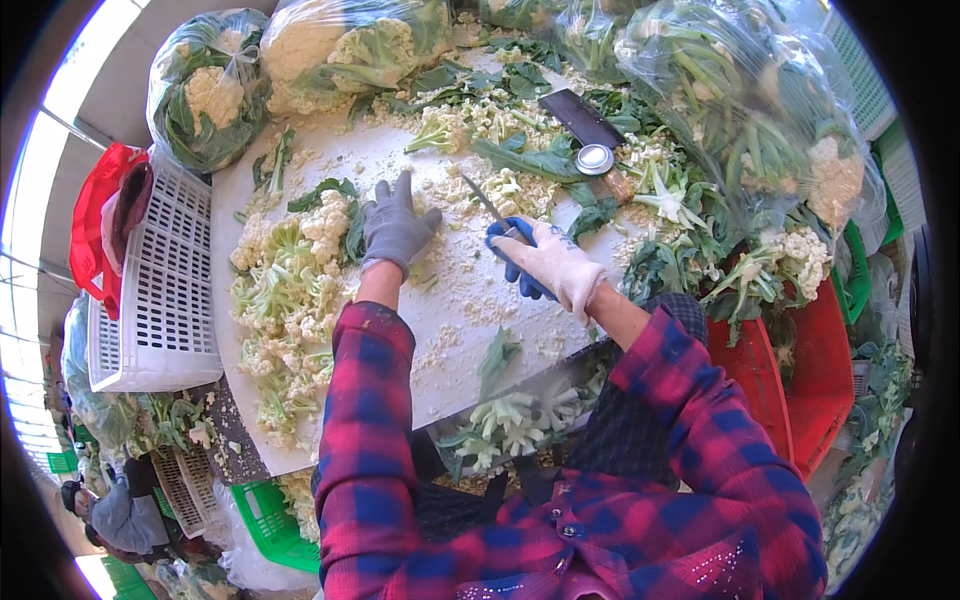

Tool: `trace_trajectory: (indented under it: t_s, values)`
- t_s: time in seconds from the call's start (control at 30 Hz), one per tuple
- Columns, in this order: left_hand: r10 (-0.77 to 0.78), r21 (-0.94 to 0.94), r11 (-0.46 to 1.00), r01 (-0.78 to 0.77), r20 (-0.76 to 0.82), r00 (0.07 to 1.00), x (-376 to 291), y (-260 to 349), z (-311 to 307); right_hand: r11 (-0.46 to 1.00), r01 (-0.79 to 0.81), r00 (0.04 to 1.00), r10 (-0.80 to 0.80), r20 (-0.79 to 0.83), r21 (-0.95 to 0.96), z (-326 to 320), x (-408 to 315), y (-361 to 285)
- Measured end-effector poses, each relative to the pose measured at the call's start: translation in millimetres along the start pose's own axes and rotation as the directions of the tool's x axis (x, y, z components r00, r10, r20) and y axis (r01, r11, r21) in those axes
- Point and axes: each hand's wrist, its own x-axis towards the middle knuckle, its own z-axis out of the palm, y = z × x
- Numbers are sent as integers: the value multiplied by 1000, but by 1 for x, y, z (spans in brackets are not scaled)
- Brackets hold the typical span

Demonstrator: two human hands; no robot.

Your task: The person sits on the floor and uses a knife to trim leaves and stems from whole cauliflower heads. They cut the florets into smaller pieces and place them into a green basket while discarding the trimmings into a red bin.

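My left hand [397,225], in a grey glove, rests with spread fingers at the right edge of a heap of cut cauliflower florets [289,300] on the white table [450,300]. A dark green leaf lies against its outer side. In a white and blue glove, my right hand [551,259] grips a small knife [484,196], its blade pointing up and left over the table. Beyond it, among crumbs and trimmed leaves [536,161], lie a wide dark cleaver blade [581,118] with a wooden handle and a round metal lid [594,160].
Bagged cauliflowers [214,90] line the far edge, with a large bag of leafy heads [742,112] at far right. A white plastic crate [169,277] holding a red bag [105,217] stands left. A red bin [814,375] is right, a green crate [277,532] lower left. Another person [127,517] is at far left.
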Motion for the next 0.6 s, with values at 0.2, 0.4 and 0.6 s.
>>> trace_trajectory:
  t_s: [0.2, 0.4, 0.6]
  values:
    - [-204, -908, 391, 153, 76, 976, -14, -4, -17, 983, -67, 993, 48, 109, 174, -4, -1, -4]
    - [191, -697, -673, 246, 157, 969, -136, 48, -28, 875, -61, 975, -51, 217, 480, 8, -8, -1]
    - [-72, -904, -417, 97, 139, 988, -219, 64, -50, 910, 36, 979, -114, 167, 414, 53, -39, 8]
